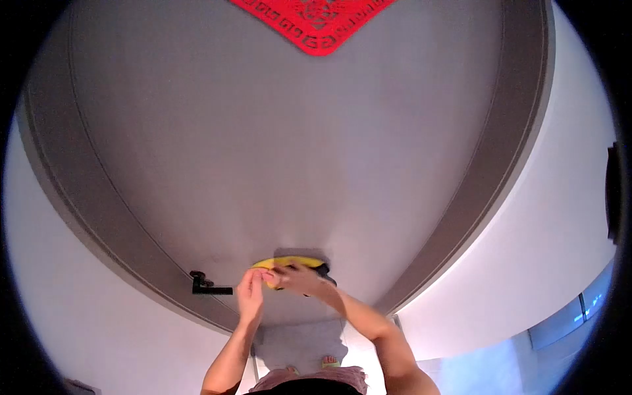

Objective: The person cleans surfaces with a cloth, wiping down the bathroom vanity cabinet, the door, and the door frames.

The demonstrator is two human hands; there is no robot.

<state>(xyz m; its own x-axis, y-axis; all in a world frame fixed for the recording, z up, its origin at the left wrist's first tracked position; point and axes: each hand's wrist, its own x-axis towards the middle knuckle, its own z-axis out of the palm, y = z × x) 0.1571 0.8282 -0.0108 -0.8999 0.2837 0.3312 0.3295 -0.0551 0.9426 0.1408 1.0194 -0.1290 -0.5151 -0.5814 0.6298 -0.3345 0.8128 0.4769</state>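
A curved yellow item with black parts [304, 261] is in front of the grey door, low in the head view; its kind does not show clearly. At its left end, my left hand [249, 289] has its fingers pinched together against the yellow edge. My right hand [299, 280] lies across the item's front, its fingers reaching left towards my left hand and smeared by motion. Both hands hide much of the item. Its black part sticks out to the right of my right hand. Whether the item touches the door, I cannot tell.
The grey door [289, 145] fills most of the view inside a darker frame [471, 191]. A black door handle [212, 288] juts out left of my hands. Higher up hangs a red cut-out decoration [320, 43]. White wall [520, 263] stands on the right. My feet are below.
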